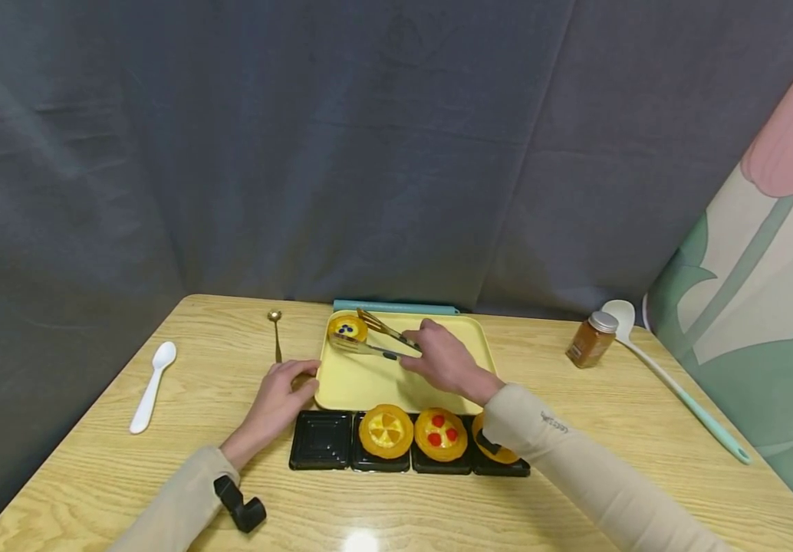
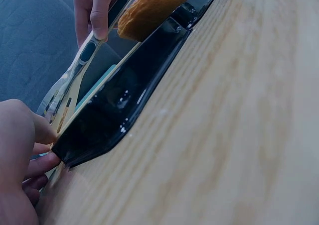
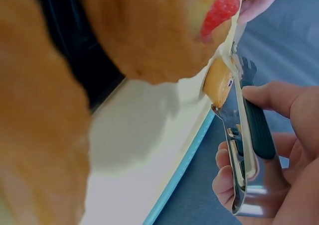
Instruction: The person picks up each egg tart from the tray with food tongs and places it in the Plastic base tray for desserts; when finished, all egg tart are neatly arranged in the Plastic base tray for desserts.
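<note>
My right hand [image 1: 448, 360] grips metal tongs [image 1: 371, 349] with dark grip pads. Their spread tips stand on either side of a small tart [image 1: 347, 330] with blue berries, at the far left corner of the yellow tray [image 1: 383, 387]. Whether the tips touch the tart I cannot tell. Over in the right wrist view, thumb and fingers hold the tongs [image 3: 259, 130] from opposite sides. My left hand [image 1: 275, 402] holds the tray's left rim between thumb and fingers, close to a black plastic holder [image 2: 114, 100].
Along the tray's near side, black holders [image 1: 320, 441] carry a yellow-topped tart [image 1: 386, 432], a red-berry tart [image 1: 441, 435] and another partly behind my sleeve. A white spoon [image 1: 151, 391] and small metal spoon [image 1: 276, 333] lie left. Rightward are a jar [image 1: 590, 341] and long-handled spoon [image 1: 672, 383].
</note>
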The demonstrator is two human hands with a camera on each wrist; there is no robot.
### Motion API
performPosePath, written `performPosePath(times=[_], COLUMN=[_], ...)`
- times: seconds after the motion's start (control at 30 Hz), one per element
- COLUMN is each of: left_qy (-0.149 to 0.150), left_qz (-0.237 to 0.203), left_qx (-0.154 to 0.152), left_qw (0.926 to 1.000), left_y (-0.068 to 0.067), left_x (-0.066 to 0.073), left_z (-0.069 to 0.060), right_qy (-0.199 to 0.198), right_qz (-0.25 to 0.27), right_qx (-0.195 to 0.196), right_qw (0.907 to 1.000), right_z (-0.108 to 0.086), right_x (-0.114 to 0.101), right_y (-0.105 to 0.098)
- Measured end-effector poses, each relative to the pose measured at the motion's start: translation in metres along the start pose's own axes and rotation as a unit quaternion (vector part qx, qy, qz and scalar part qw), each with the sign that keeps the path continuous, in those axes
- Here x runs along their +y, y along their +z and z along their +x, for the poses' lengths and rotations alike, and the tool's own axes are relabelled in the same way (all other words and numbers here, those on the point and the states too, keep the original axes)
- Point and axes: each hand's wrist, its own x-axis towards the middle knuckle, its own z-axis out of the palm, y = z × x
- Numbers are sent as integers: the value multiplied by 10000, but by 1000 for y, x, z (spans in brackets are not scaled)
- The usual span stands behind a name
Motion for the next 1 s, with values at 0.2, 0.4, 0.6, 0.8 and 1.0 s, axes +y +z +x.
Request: performPosePath(times=[0.2, 0.4, 0.6, 0.8, 1.0], left_qy=[-14, -70, -51, -38, -88], left_qz=[9, 4, -6, -2, -19], left_qx=[-7, -40, -27, -26, -94], left_qw=[10000, 10000, 10000, 10000, 9999], left_y=[0, 0, -1, -2, -1], left_x=[0, 2, 1, 1, 1], left_z=[0, -1, -1, -1, -1], right_qy=[-72, -91, -98, -153, -333], right_qz=[-44, -63, -94, -150, -142], right_qx=[31, 74, 109, 210, 295], right_qw=[10000, 9999, 9998, 9995, 9989], right_z=[-1, -3, -5, -10, -22], right_x=[-2, -3, -4, -6, -10], right_y=[0, -2, -5, -10, -18])
